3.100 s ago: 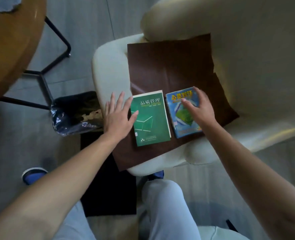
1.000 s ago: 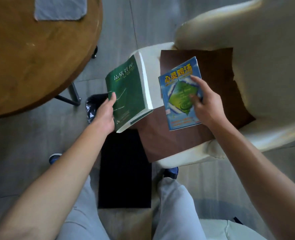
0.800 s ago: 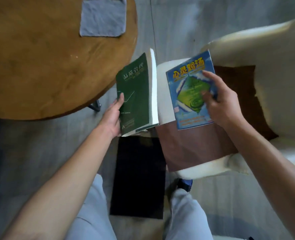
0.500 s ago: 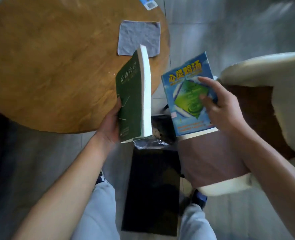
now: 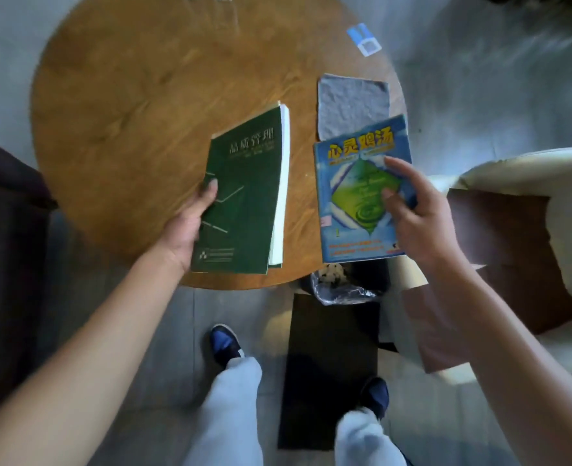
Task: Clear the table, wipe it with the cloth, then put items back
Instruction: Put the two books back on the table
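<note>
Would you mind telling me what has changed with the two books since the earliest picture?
Both books left the brown mat on the chair and were carried over the round table. The left hand now grips the green book, the right hand the blue book. The grey cloth stayed on the table.

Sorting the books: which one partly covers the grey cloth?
The blue book in the right hand; the green book lies clear of the grey cloth.
</note>
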### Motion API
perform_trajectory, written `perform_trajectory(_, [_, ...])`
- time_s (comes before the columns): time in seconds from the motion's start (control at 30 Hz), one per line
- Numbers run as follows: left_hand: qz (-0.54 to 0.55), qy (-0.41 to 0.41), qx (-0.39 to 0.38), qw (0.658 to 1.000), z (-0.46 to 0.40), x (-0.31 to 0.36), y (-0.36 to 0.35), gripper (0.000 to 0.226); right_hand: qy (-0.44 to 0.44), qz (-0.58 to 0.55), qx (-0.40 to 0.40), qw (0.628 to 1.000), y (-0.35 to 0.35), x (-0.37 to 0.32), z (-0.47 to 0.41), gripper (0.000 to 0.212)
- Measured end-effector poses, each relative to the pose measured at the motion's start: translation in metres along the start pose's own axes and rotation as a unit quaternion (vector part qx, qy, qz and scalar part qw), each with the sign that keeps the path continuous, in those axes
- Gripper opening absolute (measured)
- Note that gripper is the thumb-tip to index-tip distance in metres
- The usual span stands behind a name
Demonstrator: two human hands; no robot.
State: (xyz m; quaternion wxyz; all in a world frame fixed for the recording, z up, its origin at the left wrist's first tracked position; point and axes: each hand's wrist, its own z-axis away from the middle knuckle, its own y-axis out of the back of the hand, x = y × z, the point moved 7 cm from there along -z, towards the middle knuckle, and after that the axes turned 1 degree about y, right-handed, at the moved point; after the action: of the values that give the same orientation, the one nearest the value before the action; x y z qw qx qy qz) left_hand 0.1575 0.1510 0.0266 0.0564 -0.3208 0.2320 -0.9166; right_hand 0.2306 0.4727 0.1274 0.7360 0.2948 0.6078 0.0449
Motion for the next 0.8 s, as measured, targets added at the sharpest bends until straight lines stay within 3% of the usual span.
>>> perform_trajectory(0.13, [-0.046,-0.086,0.068,0.993,0.011,0.056,0.039,0.033,0.0,-0.011,-0.005,1.0,-0.034,-0.037,-0.008,0.041])
perform_trajectory(0.17, [-0.053,-0.091,0.064,0.992,0.013,0.066,0.042,0.036,0.002,-0.017,-0.011,1.0,-0.04,-0.044,-0.011,0.041])
perform_trajectory(0.27, [-0.064,-0.116,0.033,0.991,0.016,0.091,0.051,0.079,0.004,-0.03,-0.009,0.999,-0.052,-0.059,-0.019,0.04])
perform_trajectory(0.3, [-0.06,-0.129,0.031,0.989,0.016,0.097,0.055,0.084,0.005,-0.034,-0.012,0.999,-0.057,-0.064,-0.023,0.039])
perform_trajectory(0.47, [-0.155,-0.192,0.11,0.963,0.013,0.121,0.071,0.047,0.031,-0.035,-0.021,0.999,-0.072,-0.084,-0.047,0.039])
perform_trajectory(0.63, [-0.106,-0.189,0.158,0.963,0.01,0.135,0.068,0.023,0.037,-0.029,-0.02,0.999,-0.082,-0.09,-0.069,0.048])
perform_trajectory(0.8, [-0.14,-0.205,0.201,0.948,-0.006,0.175,0.061,0.02,0.026,-0.044,-0.029,0.998,-0.093,-0.09,-0.112,0.052])
